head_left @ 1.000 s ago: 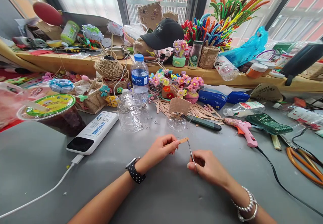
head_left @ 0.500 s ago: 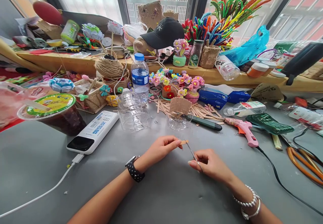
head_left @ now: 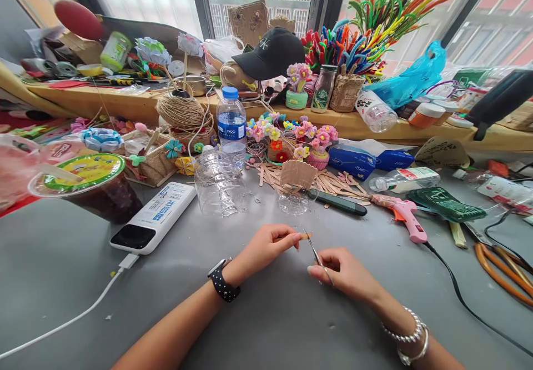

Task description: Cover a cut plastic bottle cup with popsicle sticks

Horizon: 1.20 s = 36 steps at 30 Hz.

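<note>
My left hand (head_left: 268, 246), a dotted watch strap on its wrist, pinches a short piece of wooden craft stick (head_left: 306, 236) between thumb and fingers. In my right hand (head_left: 348, 273) is a small pair of metal scissors (head_left: 317, 256); their blades meet the free end of the stick. The handles are mostly hidden by my fingers. Just beyond my hands stands a transparent plastic cup base (head_left: 293, 202) with a scalloped row of craft sticks (head_left: 297, 174) fixed along it. Behind it lies a pile of loose craft sticks (head_left: 333, 182).
A pink glue gun (head_left: 402, 214) with a black cord rests to the right, near orange-handled scissors (head_left: 502, 267). A green utility knife (head_left: 339, 203) lies beyond my hands. Leftward are a cut plastic bottle (head_left: 219, 186), a white power bank (head_left: 156, 217) and a drink cup (head_left: 100, 186).
My left hand has turned slightly, so the stick shows more edge-on. The right hand and scissors have shifted a little to the left.
</note>
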{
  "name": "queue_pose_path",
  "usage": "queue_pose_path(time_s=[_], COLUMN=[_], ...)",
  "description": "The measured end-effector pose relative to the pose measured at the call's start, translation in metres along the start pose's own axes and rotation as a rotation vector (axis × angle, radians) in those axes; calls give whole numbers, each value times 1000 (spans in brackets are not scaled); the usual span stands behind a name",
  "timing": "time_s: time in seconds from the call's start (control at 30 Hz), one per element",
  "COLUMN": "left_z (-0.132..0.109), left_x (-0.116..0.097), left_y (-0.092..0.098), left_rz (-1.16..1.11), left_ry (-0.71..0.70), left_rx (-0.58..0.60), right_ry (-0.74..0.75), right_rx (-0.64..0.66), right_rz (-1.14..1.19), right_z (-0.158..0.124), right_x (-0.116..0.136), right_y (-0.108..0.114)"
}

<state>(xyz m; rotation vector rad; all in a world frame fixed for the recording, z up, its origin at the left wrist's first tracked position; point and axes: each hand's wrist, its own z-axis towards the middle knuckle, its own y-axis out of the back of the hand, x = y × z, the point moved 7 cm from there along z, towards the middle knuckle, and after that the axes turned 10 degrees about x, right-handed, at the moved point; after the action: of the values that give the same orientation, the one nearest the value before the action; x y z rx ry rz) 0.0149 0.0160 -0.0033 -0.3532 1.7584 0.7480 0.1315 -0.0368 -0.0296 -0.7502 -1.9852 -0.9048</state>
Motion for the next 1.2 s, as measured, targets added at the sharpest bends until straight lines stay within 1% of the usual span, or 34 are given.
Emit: queue_pose_path(time_s=[0.1,0.2,0.33,0.6,0.73,0.9,1.07,1.2], left_z=[-1,-1,-1,-1,-1,-1,-2,-2], left_x=[-1,-3,-4,-5,-6,-5,-5,-6], left_y=[0,0,1,3,3,4,2,-1], left_rz=[12,27,49,54,48,38,27,13], left_ry=[13,22,21,6,13,20,26,27], left_rx=[3,10,5,-13,-16,3,30,35], right_ry=[-16,-28,-2,45,59,54,51,41], right_rx=[13,-4,-45,-155,-175,-146,-13,35], right_rz=[16,23,40,-21,-47,-27,-15,1], right_z=[1,2,3,3,1,2,2,3], right_x=[-2,-3,-5,-2,0,-2,1,3], right_y=[0,2,3,7,7,6,0,-2])
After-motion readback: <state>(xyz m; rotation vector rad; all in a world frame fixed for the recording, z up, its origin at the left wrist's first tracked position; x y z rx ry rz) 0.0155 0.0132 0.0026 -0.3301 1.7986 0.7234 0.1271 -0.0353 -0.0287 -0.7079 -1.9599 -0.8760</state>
